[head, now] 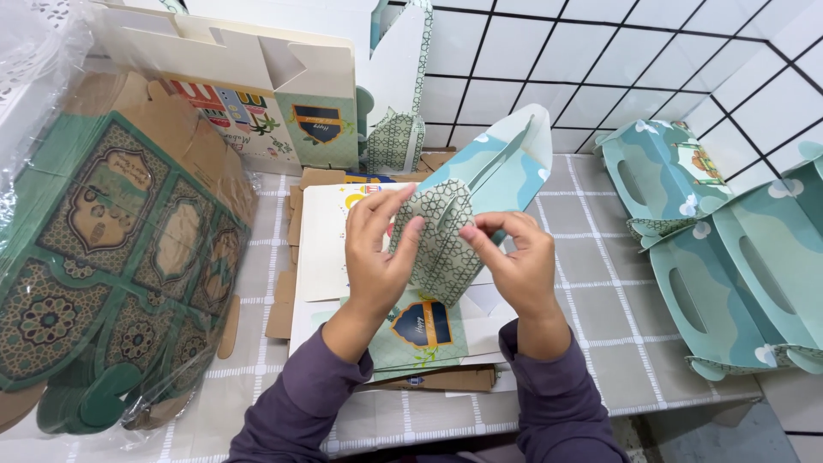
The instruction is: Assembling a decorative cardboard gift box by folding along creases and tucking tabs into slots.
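Both my hands hold a pale teal paper gift box point(493, 176) with a green patterned end flap, raised above a stack of flat box blanks point(330, 236). My left hand point(375, 257) pinches the left edge of the patterned flap with thumb and fingers. On the flap's right edge, my right hand point(519, 261) presses with thumb and forefinger. The box's handle end points up and away toward the tiled wall. Purple sleeves cover both forearms.
A large plastic-wrapped bundle of green patterned cardboard blanks point(111, 249) fills the left. Folded teal boxes point(729, 257) lie in a row at the right. An assembled illustrated box point(257, 103) stands at the back left on the checked tablecloth point(600, 300); a white tiled wall rises behind.
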